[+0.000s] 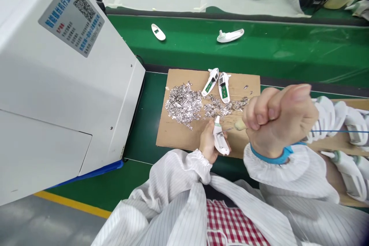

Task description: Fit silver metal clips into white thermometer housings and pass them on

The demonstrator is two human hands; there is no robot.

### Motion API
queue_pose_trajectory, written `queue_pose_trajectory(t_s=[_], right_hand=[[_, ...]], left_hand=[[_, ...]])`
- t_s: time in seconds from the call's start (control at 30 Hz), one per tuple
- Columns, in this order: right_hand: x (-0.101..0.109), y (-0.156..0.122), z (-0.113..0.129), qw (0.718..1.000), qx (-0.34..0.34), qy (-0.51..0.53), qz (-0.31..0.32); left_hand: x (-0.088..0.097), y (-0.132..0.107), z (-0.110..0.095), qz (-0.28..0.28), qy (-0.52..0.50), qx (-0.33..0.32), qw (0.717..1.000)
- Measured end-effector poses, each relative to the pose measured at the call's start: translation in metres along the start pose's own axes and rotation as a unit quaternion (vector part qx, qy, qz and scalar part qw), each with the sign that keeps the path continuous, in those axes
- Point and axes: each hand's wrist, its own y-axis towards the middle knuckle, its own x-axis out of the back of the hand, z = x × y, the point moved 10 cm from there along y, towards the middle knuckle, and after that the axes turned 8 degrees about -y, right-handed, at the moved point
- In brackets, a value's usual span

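Observation:
My left hand (208, 141) is closed around a white thermometer-shaped plastic shell (220, 138), held upright over the near edge of a cardboard sheet (173, 130). My right hand (278, 117) is a fist wrapped round a tool with a pale handle (239, 124); its thin metal tip touches the shell. A pile of small shiny metal clips (184, 104) lies on the cardboard just beyond my left hand. Two open white shells with green circuit boards (216, 83) rest behind the pile.
A large white machine (57, 84) fills the left. A green conveyor belt (259, 50) carries two white shells (230, 36). More white shells (343, 123) are stacked at the right. A blue cord (340, 131) runs from my right wrist.

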Motion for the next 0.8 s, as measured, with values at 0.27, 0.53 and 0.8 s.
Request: queue_pose_trajectory(t_s=[0.27,0.53,0.8], right_hand=[[-0.011,-0.012,0.002,0.998,0.017,-0.003,0.061],[0.016,-0.003,-0.001,1.000,-0.010,0.005,-0.006],[0.016,-0.004,-0.002,1.000,-0.016,-0.004,-0.010]], left_hand=[[0.017,0.007,0.004,-0.028,0.004,-0.046,0.999],[0.007,0.000,0.001,-0.007,0.016,-0.019,1.000],[0.007,-0.001,0.000,-0.017,0.018,-0.014,1.000]])
